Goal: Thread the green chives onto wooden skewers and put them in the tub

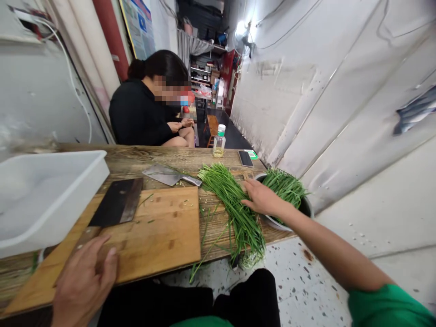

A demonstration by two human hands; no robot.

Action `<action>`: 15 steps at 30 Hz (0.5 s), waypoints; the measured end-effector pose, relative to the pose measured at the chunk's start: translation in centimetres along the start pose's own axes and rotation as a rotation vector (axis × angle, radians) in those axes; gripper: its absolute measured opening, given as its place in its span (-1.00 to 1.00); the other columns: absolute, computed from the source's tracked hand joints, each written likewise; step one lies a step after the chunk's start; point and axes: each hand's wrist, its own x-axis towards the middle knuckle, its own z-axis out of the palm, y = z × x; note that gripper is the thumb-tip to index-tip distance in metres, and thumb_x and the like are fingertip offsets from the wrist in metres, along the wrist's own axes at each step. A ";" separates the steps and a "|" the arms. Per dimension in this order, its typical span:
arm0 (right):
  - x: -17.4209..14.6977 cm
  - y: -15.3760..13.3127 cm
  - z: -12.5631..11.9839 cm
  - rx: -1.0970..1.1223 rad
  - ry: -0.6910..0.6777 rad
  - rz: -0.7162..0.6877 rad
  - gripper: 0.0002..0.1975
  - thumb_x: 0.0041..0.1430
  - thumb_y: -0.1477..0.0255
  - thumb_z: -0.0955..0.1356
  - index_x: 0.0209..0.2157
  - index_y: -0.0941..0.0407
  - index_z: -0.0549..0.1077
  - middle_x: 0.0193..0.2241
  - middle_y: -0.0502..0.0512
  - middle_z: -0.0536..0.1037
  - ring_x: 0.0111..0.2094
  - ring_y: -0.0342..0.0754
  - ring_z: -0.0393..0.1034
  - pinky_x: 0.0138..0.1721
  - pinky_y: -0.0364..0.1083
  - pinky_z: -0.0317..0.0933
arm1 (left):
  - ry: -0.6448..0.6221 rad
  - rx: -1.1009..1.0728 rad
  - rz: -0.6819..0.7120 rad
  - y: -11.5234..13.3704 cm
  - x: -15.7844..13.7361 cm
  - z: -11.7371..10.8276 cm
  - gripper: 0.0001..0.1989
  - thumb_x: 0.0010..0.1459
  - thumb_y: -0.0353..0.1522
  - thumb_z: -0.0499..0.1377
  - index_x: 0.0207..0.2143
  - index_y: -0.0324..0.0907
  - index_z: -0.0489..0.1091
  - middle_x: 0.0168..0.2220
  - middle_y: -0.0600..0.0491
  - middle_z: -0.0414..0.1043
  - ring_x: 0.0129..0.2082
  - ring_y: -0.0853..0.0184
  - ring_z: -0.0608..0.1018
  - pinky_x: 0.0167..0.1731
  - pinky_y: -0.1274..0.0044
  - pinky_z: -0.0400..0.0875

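My left hand [83, 277] lies at the near left of the wooden cutting board [170, 236], fingers stretched and thumb apart. Beneath or beside its fingers runs the handle of a dark-bladed cleaver [116, 202], which lies flat on the board. A long pile of green garlic chives [231, 204] rests on the table to the right of the board, its near end hanging over the edge. My right hand [260, 195], fingers apart, is at the right side of this pile, between it and a metal bowl [309, 206] holding more chives [284, 186].
A second cleaver [166, 175] lies behind the board on the wooden table [136, 154]. On the left stands a white plastic tub [68, 195]. A bottle [219, 143] and a phone [245, 158] are at the far edge. Opposite sits a person [143, 113] in black.
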 end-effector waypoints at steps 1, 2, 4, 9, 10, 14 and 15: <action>1.6 -1.3 0.9 0.056 -0.009 0.054 -0.24 0.02 0.12 0.26 0.13 0.29 -0.01 0.10 0.37 0.08 0.13 0.11 -0.09 0.08 -0.01 -0.13 | 0.028 0.024 0.027 0.7 -0.1 0.0 -0.59 0.04 -0.29 -0.01 -0.01 -0.09 0.09 -0.04 -0.10 0.22 0.01 0.11 0.26 0.07 0.34 0.06; 3.3 -2.3 2.1 0.091 -0.028 0.159 -0.07 -0.09 0.02 0.29 0.15 0.33 -0.08 0.13 0.43 -0.01 0.16 0.18 -0.18 0.09 0.04 -0.17 | 0.048 0.035 0.056 1.3 -0.3 0.0 -0.59 0.05 -0.30 -0.02 -0.01 -0.07 0.09 -0.07 -0.08 0.24 -0.01 0.13 0.28 0.06 0.35 0.08; 6.4 -3.3 4.4 0.130 -0.101 0.377 0.15 -0.27 -0.08 0.32 0.17 0.37 -0.18 0.15 0.51 -0.11 0.17 0.28 -0.27 0.09 0.09 -0.21 | 0.050 -0.001 0.106 2.1 -0.9 0.1 -0.57 0.04 -0.32 -0.01 0.01 0.01 0.05 -0.08 -0.03 0.25 -0.03 0.16 0.30 0.06 0.36 0.10; 9.9 -3.2 8.1 0.226 -0.282 0.586 0.26 -0.38 -0.11 0.34 0.18 0.34 -0.27 0.08 0.55 0.04 0.09 0.32 -0.03 0.00 0.12 -0.07 | -0.053 -0.171 0.160 3.2 -1.4 0.1 -0.57 0.03 -0.35 0.05 0.00 0.02 0.12 -0.07 -0.01 0.26 -0.03 0.19 0.31 0.06 0.38 0.10; 9.9 -3.2 8.5 0.234 -0.297 0.580 0.24 -0.36 -0.10 0.34 0.18 0.34 -0.26 0.08 0.56 0.06 0.08 0.32 0.01 -0.02 0.12 -0.04 | -0.077 -0.206 0.158 3.6 -0.7 0.1 -0.60 0.03 -0.35 0.05 -0.03 -0.01 0.17 -0.07 -0.02 0.28 -0.03 0.19 0.31 0.06 0.38 0.09; 9.0 -4.4 9.8 0.159 -0.174 0.554 0.04 -0.11 -0.02 0.27 0.18 0.39 -0.24 0.10 0.63 -0.02 0.09 0.33 -0.04 -0.04 0.15 -0.08 | -0.170 -0.370 0.165 6.5 5.0 2.2 -0.69 0.02 -0.30 0.08 -0.14 -0.11 0.33 -0.09 -0.02 0.34 -0.03 0.19 0.32 0.06 0.42 0.07; 8.8 -4.8 9.9 0.149 -0.141 0.547 -0.02 -0.04 0.01 0.24 0.17 0.40 -0.24 0.10 0.63 -0.03 0.09 0.32 -0.04 -0.03 0.15 -0.09 | -0.188 -0.406 0.169 7.5 7.1 3.4 -0.69 0.01 -0.28 0.08 -0.16 -0.13 0.36 -0.10 -0.03 0.36 -0.04 0.18 0.33 0.06 0.41 0.07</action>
